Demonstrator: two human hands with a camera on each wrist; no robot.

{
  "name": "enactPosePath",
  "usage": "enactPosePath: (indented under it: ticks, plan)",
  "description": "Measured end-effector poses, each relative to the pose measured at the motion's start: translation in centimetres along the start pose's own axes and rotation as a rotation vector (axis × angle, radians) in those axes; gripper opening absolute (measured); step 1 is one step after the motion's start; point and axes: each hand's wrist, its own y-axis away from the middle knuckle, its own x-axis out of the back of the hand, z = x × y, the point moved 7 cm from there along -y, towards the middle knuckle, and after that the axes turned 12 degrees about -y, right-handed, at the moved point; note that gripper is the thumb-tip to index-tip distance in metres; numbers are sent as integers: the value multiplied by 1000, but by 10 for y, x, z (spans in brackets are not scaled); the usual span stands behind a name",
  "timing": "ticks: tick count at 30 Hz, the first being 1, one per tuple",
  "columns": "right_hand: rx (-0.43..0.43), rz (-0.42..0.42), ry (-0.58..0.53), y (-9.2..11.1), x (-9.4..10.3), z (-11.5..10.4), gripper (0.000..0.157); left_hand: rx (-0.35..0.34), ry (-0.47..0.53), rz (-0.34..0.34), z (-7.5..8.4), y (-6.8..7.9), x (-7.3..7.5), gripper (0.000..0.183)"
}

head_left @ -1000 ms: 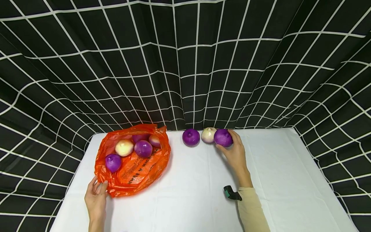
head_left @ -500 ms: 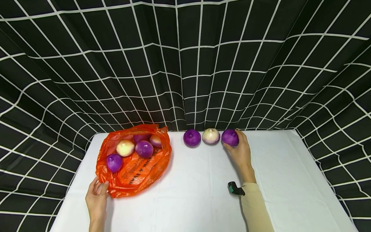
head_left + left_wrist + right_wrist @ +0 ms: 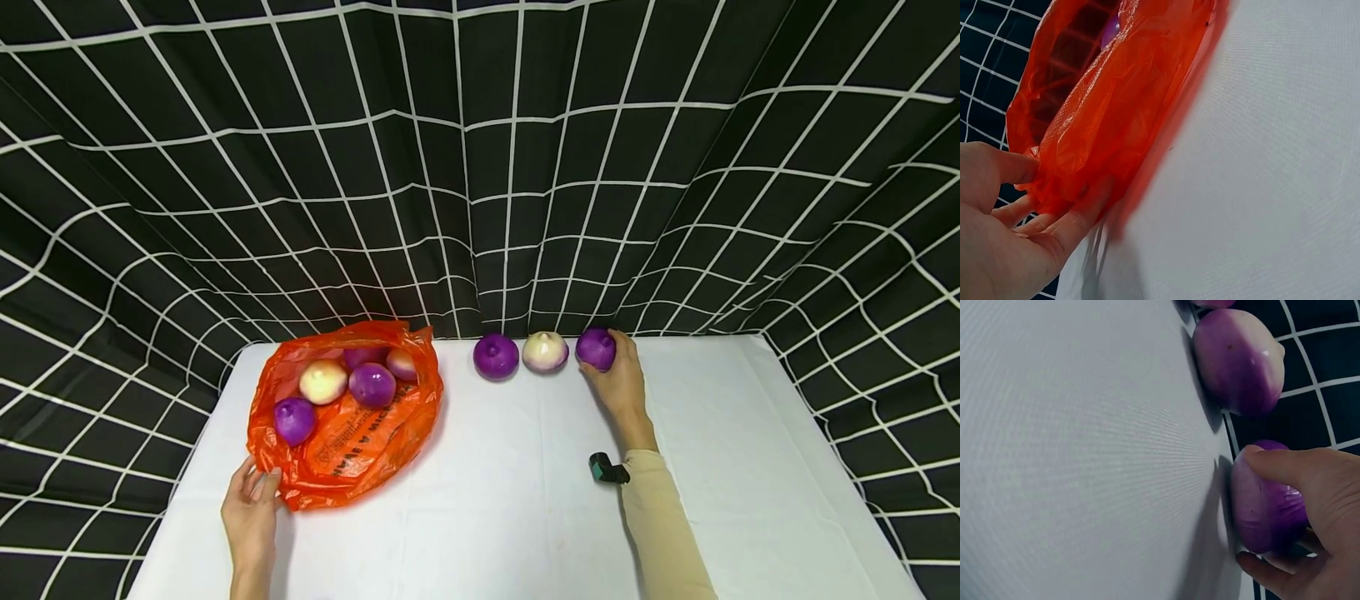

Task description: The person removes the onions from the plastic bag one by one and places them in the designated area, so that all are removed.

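At the back of the table my right hand (image 3: 621, 383) grips a purple onion (image 3: 595, 348), thumb on one side and fingers on the other. In the right wrist view the thumb lies along that onion (image 3: 1266, 500), low by the white cloth. To its left sits a whitish onion (image 3: 545, 352), with a gap between them, then another purple onion (image 3: 496, 357). My left hand (image 3: 251, 517) pinches the near left rim of an orange-red plastic bag (image 3: 390, 458). Inside the bag lie several onions, among them a pale one (image 3: 323, 382) and a purple one (image 3: 295, 420).
A white cloth covers the table (image 3: 480, 517). Behind and at both sides hangs a black curtain (image 3: 487, 167) with a white grid, close to the row of onions. A small black device (image 3: 607, 469) is worn at the right wrist.
My right hand has moved the purple onion to the right, away from the whitish onion, then slightly back toward the curtain. The left hand stays on the bag's rim.
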Motion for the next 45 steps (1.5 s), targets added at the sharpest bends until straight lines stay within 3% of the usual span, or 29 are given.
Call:
enactPosePath:
  ticks: [15, 24, 29, 35, 45]
  plan:
    - [-16, -41, 31, -1, 3, -7, 84, 2, -52, -7, 4, -1, -2, 54]
    - [65, -42, 65, -2, 13, -32, 83, 6, -64, -14, 3, -3, -2, 54]
    - [136, -2, 59, 3, 15, -59, 78, 13, -77, -15, 3, -2, -1, 55]
    - [282, 27, 33, 13, 10, -106, 69, 14, -71, -7, 2, -1, 1, 56]
    - [570, -41, -86, 39, -12, -186, 72, 10, -39, -18, 0, -3, 1, 56]
